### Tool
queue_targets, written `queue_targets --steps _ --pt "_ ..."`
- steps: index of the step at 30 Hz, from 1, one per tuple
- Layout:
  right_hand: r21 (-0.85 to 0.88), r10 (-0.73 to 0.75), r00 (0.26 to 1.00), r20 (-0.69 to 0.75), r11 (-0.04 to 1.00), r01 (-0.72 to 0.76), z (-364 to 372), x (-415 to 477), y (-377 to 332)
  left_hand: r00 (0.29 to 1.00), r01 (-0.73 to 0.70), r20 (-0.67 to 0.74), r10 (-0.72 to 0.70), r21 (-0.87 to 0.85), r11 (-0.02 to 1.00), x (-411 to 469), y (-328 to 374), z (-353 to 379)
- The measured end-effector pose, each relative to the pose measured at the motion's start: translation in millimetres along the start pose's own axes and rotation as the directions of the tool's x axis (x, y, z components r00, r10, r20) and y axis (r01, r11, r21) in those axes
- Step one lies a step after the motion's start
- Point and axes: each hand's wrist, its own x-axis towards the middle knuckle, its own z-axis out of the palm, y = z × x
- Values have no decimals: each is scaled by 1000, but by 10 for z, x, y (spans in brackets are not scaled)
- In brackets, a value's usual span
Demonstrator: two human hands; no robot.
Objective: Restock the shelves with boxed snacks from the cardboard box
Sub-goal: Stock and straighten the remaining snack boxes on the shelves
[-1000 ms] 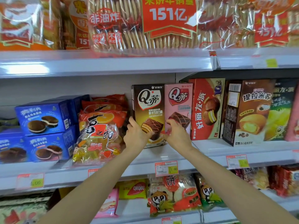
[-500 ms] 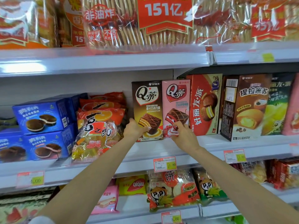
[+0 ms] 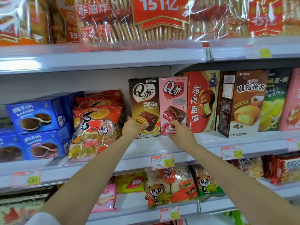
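Left hand against the lower left edge of the brown box, fingers curled narrow around that edge with the thumb on the front face, probably to square it against the bagged jelly snacks and keep it upright on the middle shelf. Right hand at the base of the pink box, fingertips pinched close on its lower front, likely nudging it flush beside the brown one and the red box. No cardboard box in view.
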Motion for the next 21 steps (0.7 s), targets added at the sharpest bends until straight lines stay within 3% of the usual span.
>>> queue_targets --steps 5,8,10,12,13,18,21 --pt "-3 -12 1000 -3 1000 12 -6 -9 19 996 -48 -81 31 -210 977 -187 52 5" --pt "-15 -18 1000 -16 1000 18 -17 -30 -7 925 -270 -281 257 -8 963 -512 65 29" --pt "-85 -66 995 -69 995 60 -37 -62 -50 786 -464 -362 501 190 865 -695 20 48" --pt "-166 -154 981 -116 977 134 -71 -130 -103 648 -602 -301 700 362 712 -824 -58 80" --pt "-190 -198 972 -127 967 172 -92 -183 -129 610 -647 -234 757 405 646 -890 -95 92" --pt "-316 -387 903 -187 894 318 -240 -639 -147 477 -795 -1 879 425 433 -1276 -270 143" --pt "-314 -399 889 -225 893 322 -303 -1063 -29 382 -861 53 923 384 334 -1536 -372 194"
